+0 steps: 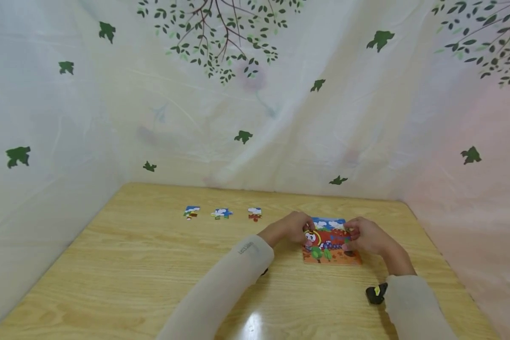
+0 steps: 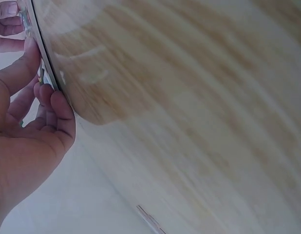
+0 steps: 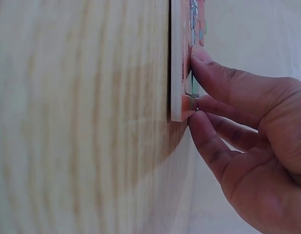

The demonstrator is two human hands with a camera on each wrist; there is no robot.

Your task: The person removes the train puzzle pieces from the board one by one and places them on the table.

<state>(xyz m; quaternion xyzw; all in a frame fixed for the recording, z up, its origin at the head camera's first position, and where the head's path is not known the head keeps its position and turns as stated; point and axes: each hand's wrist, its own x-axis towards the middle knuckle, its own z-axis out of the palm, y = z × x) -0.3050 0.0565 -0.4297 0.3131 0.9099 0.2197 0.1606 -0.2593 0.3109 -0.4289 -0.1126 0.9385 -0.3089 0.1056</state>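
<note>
A jigsaw puzzle point(image 1: 328, 257) in a flat tray lies on the right half of the table, its picture showing a red big-eyed figure, blue sky and orange ground. My left hand point(image 1: 291, 227) holds its left side, thumb over the face and fingers curled at the edge. From the right, my right hand point(image 1: 369, 237) grips the opposite side between thumb and fingers. In the right wrist view, the tray's pale edge point(image 3: 176, 63) rests on the table and some pieces stand above its rim. Whether either hand pinches a single loose piece is hard to see.
Three loose puzzle pieces lie in a row at the back of the table: a left one point(image 1: 191, 212), a middle one point(image 1: 222, 213) and a right one point(image 1: 255, 214). A leaf-printed curtain point(image 1: 280, 156) hangs behind the wooden table point(image 1: 123, 264).
</note>
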